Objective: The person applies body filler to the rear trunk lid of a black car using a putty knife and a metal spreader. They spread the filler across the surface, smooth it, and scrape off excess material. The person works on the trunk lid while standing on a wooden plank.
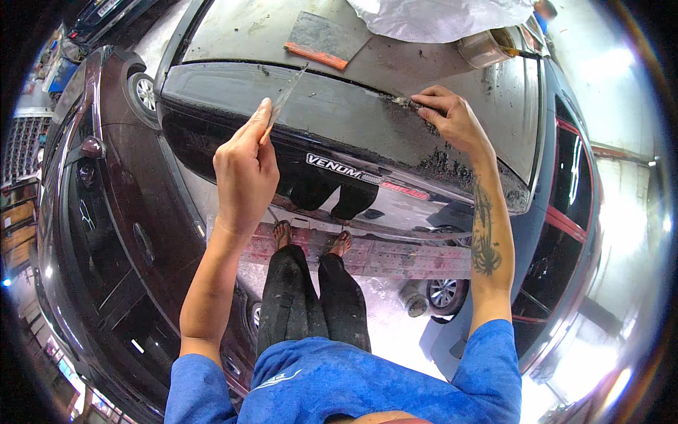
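your left hand (246, 161) pinches the scraper (287, 95), blade pointing away. your right hand (453, 120), pinching something small (402, 102), is nearer the crumbs (446, 167).

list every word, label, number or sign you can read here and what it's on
White-and-red sticker on the dark glossy panel: white lettering legible but not copied here; red part blurred.
White print on the blue shirt: too small to read.
Pale plate on the car at upper left: too small to read.

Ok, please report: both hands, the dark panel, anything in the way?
Left hand grips thin blade. Right hand at far edge of dark panel, grip unclear. Crumbs strewn on panel's right side. Tin, orange-edged plate beyond, clear of hands.
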Available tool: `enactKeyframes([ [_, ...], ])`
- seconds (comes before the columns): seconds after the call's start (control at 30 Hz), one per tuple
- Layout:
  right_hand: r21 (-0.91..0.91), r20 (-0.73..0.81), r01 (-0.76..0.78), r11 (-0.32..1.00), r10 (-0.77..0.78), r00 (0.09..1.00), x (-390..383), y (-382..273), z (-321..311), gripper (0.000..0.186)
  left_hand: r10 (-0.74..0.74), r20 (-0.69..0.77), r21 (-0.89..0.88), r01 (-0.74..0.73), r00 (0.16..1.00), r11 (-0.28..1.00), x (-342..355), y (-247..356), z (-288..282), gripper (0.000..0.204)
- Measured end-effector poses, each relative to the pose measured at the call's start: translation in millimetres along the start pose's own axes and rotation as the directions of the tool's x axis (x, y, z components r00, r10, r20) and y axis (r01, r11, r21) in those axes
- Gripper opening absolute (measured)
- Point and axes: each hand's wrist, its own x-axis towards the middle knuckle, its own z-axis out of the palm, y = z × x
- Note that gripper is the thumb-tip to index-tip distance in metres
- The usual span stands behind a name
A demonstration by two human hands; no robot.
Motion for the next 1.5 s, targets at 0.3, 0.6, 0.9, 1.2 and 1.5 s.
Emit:
enactKeyframes([
  [0.3,0.023,-0.016,0.141,0.990,-0.141,0.990,34,-43,27,0.027,0.028,-0.053,-0.018,-0.029,0.998,0.999,4,-11,-14,0.039],
  [0.6,-0.282,-0.358,-0.055,0.958,-0.052,0.932,-28,-57,63,0.031,-0.005,-0.060,-0.071,0.001,0.998,0.997,4,-16,-17,0.043],
  [0.9,-0.305,-0.416,-0.110,0.946,-0.029,0.909,-43,-67,90,0.031,0.123,-0.011,0.029,-0.122,0.992,0.992,9,-7,-8,0.050],
  [1.2,-0.229,-0.470,-0.114,0.967,-0.007,0.883,-42,-73,90,0.029,0.146,0.018,0.050,-0.147,0.989,0.988,6,-2,-1,0.050],
  [1.5,-0.182,-0.481,-0.117,0.976,0.015,0.877,-28,-73,108,0.031,0.136,0.031,0.040,-0.137,0.990,0.990,4,3,1,0.053],
])
